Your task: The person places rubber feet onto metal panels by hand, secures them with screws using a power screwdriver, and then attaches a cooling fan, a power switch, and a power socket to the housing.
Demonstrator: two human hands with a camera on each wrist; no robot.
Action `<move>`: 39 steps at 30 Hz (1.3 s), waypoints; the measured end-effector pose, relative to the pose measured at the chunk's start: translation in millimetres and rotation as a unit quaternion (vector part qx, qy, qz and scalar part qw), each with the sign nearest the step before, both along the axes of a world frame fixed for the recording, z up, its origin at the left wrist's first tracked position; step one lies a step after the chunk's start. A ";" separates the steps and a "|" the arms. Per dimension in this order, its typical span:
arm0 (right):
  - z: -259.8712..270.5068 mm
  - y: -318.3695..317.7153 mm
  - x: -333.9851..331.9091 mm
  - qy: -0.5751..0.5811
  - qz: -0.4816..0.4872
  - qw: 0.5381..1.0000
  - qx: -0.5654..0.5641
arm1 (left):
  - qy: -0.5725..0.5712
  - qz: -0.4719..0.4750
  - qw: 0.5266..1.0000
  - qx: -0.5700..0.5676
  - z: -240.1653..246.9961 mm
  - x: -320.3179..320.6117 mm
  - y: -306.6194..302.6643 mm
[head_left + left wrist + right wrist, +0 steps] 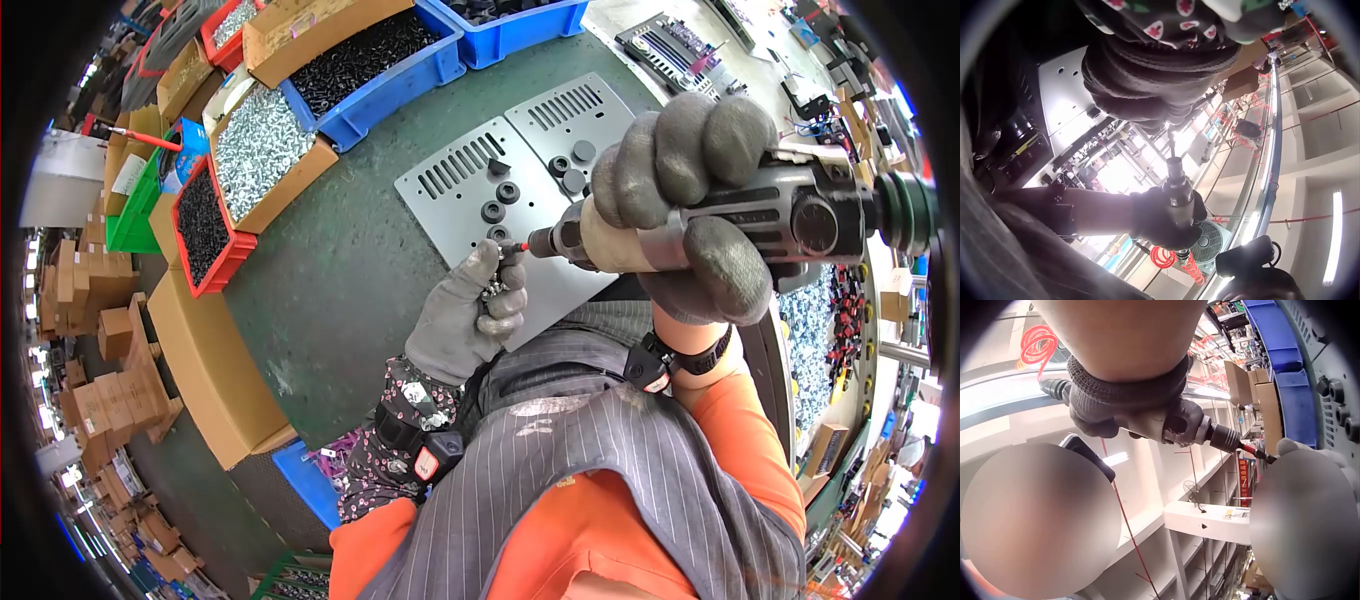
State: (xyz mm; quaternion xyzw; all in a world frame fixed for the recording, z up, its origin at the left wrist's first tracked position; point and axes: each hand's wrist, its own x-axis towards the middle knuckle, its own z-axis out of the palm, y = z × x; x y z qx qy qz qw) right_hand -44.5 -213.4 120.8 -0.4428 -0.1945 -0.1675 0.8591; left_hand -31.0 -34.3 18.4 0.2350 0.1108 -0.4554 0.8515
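Observation:
In the head view the gloved right hand [690, 200] grips a power screwdriver [780, 222] held sideways, its red-collared bit [522, 246] pointing left. The gloved left hand [462, 312] is curled round small silvery screws [492, 289], thumb and forefinger at the bit's tip. Whether a screw sits on the tip is too small to tell. Beneath the hands lie two grey metal plates [440, 207] with slots, and round black rubber pieces [493, 211] rest on them. The left wrist view shows the driver [1175, 181] in the right hand [1163, 219].
Blue bins [385, 85] of black screws, a cardboard box [262, 150] of silver screws and a red bin [205, 225] line the far left of the green table [310, 270]. An empty carton [215, 370] stands at the left edge. Metal parts [680, 55] lie at the back right.

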 end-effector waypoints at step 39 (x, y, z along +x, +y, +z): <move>-28.2 -39.3 105.2 0.039 -0.129 0.984 -0.113 | -0.539 -0.051 0.678 0.498 -5.8 131.6 -39.2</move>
